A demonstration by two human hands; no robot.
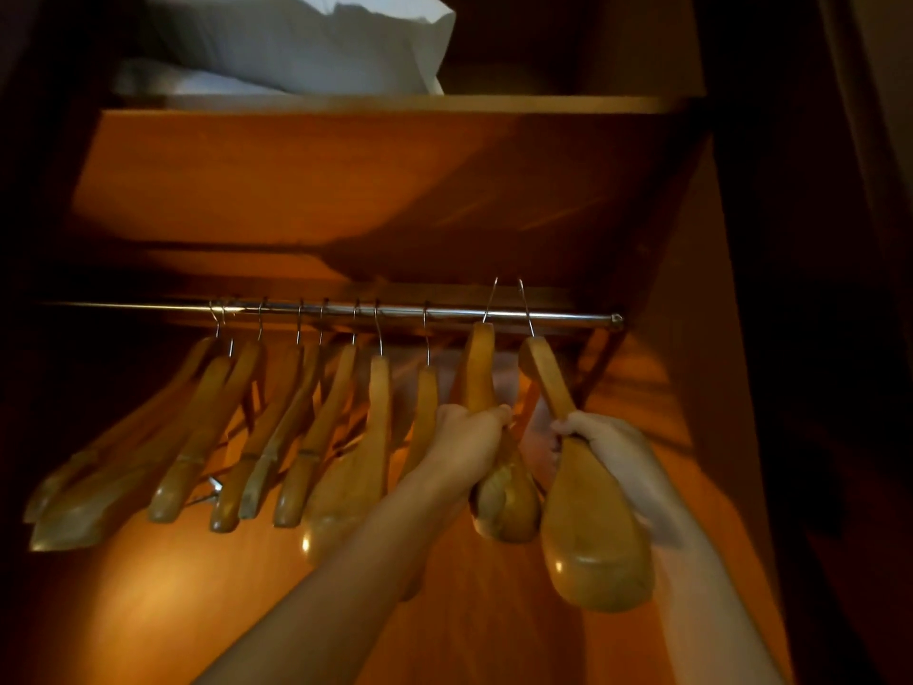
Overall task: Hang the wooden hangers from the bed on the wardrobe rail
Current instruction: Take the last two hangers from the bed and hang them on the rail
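A chrome wardrobe rail [568, 316] runs across the cupboard under a shelf. Several wooden hangers [316, 437] hang from it in a row on the left and middle. My left hand [469, 447] grips the shoulder of one wooden hanger [479, 373], whose wire hook rises above the rail near its right end. My right hand [607, 442] grips a second wooden hanger [593, 526] just to the right, tilted, its hook also raised above the rail. Whether either hook touches the rail I cannot tell.
A wooden shelf [395, 103] sits above the rail with white pillows [316, 42] on it. The wardrobe's right side wall [711, 338] stands close to the rail's end. The wooden back panel [148, 610] glows below the hangers. The surroundings are dark.
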